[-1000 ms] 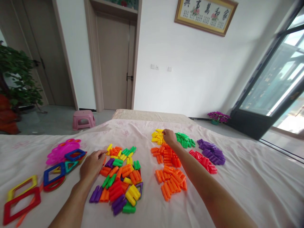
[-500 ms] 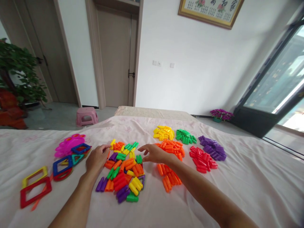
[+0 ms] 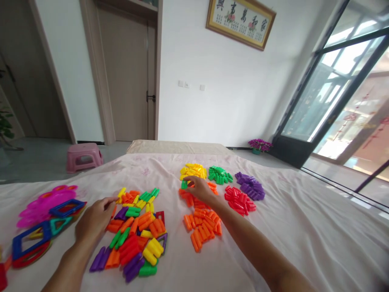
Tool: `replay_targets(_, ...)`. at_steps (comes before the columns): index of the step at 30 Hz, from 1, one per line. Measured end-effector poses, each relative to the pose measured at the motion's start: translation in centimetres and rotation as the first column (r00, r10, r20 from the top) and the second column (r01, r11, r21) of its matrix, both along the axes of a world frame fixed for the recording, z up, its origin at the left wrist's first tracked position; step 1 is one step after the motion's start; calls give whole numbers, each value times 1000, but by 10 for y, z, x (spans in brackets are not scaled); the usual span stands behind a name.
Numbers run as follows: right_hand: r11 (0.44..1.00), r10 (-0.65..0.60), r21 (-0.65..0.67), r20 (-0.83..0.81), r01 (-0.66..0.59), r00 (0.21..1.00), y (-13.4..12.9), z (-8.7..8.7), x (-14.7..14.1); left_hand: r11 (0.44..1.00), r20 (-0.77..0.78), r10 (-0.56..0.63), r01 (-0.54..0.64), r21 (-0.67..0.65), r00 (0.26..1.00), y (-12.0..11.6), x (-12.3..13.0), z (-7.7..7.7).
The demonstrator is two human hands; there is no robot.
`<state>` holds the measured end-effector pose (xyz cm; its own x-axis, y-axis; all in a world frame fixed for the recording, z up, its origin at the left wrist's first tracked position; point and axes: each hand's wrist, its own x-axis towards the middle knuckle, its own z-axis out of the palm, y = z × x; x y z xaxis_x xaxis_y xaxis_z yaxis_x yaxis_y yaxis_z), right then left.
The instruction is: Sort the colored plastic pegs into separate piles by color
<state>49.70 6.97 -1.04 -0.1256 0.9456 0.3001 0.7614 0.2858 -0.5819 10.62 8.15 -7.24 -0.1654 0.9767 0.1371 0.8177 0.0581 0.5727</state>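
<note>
My right hand (image 3: 200, 190) pinches a green plastic tube piece (image 3: 184, 185) between thumb and fingers. It hangs over the top of the orange heap (image 3: 202, 221), just in front of the yellow heap (image 3: 193, 171). At the left edge of the mixed heap (image 3: 133, 235) is my left hand (image 3: 94, 219), its fingers loosely bent and apart, with nothing seen in them. That heap has red, orange, yellow, green and purple tube pieces, some joined side by side. Fingertips of the left hand lie close to a yellow piece (image 3: 121, 192).
Green (image 3: 220, 174), red (image 3: 240, 200) and purple (image 3: 251, 186) heaps lie at the right. Magnetic frame tiles (image 3: 32, 242) and a pink scalloped plastic thing (image 3: 45, 205) lie at the left. A pale cloth (image 3: 288, 243) covers the surface; a pink stool (image 3: 84, 157) stands beyond.
My right hand has gone from the mixed heap to the far end of the orange heap, carrying the green piece. My left hand stays beside the mixed heap. The view has turned right.
</note>
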Motion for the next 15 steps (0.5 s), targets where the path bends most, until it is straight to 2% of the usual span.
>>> replay_targets(3,957,-286,50,32,285,958,13,0,59,1000,-3,-7,7,1,1000,2,-1,-2)
replay_targets(7,828,-559,48,132,558,819,19,3,135,1000,-20,7,-8,-23,1000,4,-3,-4)
replay_targets(10,773,-624,32,218,633,751,15,6,177,1000,-27,12,-13,-28,1000,6,-3,-6)
replay_targets(15,770,-619,22,274,638,736,10,5,208,1000,-53,19,-20,-17,998,8,-5,-11)
